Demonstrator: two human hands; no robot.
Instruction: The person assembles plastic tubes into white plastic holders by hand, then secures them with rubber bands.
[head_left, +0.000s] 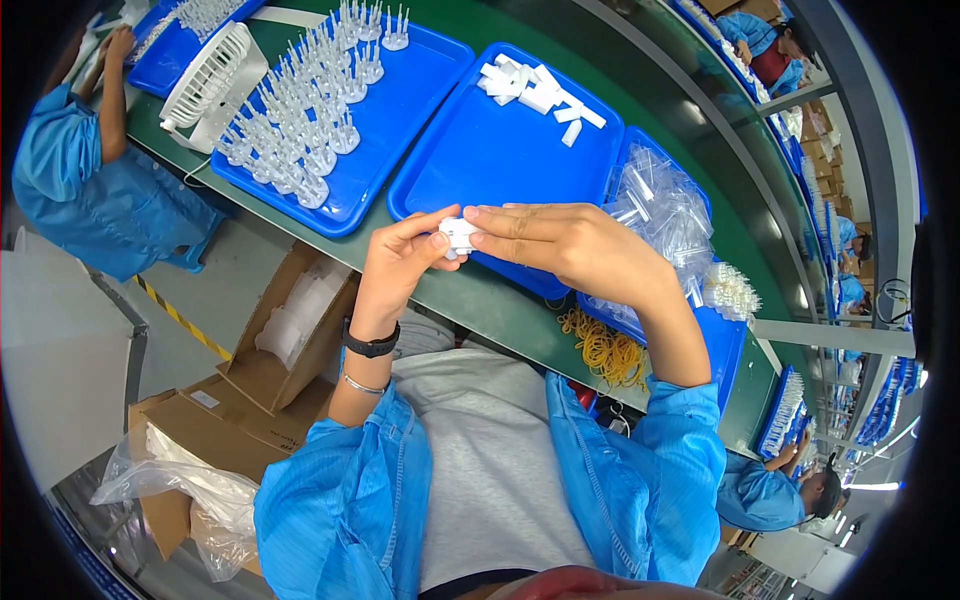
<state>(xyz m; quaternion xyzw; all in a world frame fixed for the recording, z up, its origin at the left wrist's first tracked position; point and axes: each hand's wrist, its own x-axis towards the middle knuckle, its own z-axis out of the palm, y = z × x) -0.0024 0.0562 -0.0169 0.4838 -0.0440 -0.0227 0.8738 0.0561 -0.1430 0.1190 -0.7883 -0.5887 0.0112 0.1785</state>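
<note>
White part point(459, 235): small and blocky with an irregular outline, apparently moulded plastic. Judged light and stiff, with smooth faces that could slide a little under dry fingertips; unlikely to be crushed by a pinch, though any thin edges might chip or bend (the detail is too small to tell, nor can I say whether it is one piece or several together). Best hold is probably by opposite sides, fingertips only, leaving the upper face free. Position: between the fingertips of the two hands, raised over the near edge of the middle blue tray point(470, 150), in front of the wearer's chest. Left hand point(405, 252): thumb and fingers drawn narrow around the part's left side, holding it. Right hand point(560, 240): fingers nearly straight and close together, tips against the part's right side; its thumb is hidden, so I cannot tell whether it also grips. Loose white blocks point(540, 92) lie at the tray's far end, well apart from both hands.
</note>
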